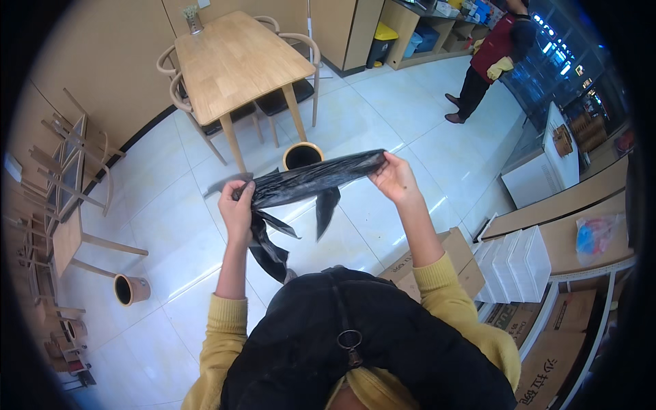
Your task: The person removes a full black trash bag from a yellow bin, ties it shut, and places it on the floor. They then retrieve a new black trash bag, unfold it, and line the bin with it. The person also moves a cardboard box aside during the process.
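Both of my hands stretch a folded black plastic bag (318, 179) between them, in front of my chest. My left hand (237, 207) pinches its left end between thumb and fingers, and loose black strips hang below that hand. At the raised right end, my right hand (393, 177) grips the edge of the plastic with its fingertips. One more loose flap dangles from the middle of the bag. Just beyond the bag, partly covered by it, a round bin (303, 155) with a tan rim and dark inside stands on the tiled floor.
A wooden table (246, 56) with chairs stands ahead. Another bin (131, 290) is at left, near stacked furniture (77, 164). A person (489, 61) with yellow gloves stands at the upper right. Cardboard boxes (461, 261), white stacked containers (517, 266) and a shelf are at my right.
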Demonstrator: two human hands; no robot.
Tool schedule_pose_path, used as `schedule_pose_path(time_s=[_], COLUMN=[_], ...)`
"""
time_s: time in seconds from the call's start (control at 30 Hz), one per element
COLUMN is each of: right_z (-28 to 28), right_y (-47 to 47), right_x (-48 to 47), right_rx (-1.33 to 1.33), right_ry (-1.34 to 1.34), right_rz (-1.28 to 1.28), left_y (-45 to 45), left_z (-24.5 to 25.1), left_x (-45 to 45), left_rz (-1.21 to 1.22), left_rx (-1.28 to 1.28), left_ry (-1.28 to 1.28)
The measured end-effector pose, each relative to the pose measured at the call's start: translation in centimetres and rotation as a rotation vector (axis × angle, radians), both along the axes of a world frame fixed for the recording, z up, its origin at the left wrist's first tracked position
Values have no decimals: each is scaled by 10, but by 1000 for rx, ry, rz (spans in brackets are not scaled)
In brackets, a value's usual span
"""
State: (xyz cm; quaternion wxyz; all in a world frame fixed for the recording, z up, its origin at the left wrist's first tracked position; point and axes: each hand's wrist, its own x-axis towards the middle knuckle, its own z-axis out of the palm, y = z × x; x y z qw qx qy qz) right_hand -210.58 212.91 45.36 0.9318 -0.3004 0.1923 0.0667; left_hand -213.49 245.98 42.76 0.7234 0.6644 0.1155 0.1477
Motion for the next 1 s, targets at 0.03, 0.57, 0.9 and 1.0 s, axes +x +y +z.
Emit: schedule_pose_path(time_s=[0.03,0.57,0.9,1.0], right_z=[-3,52,5,7], right_y=[3,19,68,30], right_x=[0,-31,-4,12], right_rx=[58,-1439,-1200,-1043], right_ry=[56,-475,-520,-470], right_rz=[6,392,419,-10], left_y=[-4,-25,-23,4], left_z=[-4,9,28,20], left_x=[1,8,11,14], left_rz=[56,-233,-581,-669], left_rx=[-36,-207,-126,101], left_ry=[-1,-8,106,46])
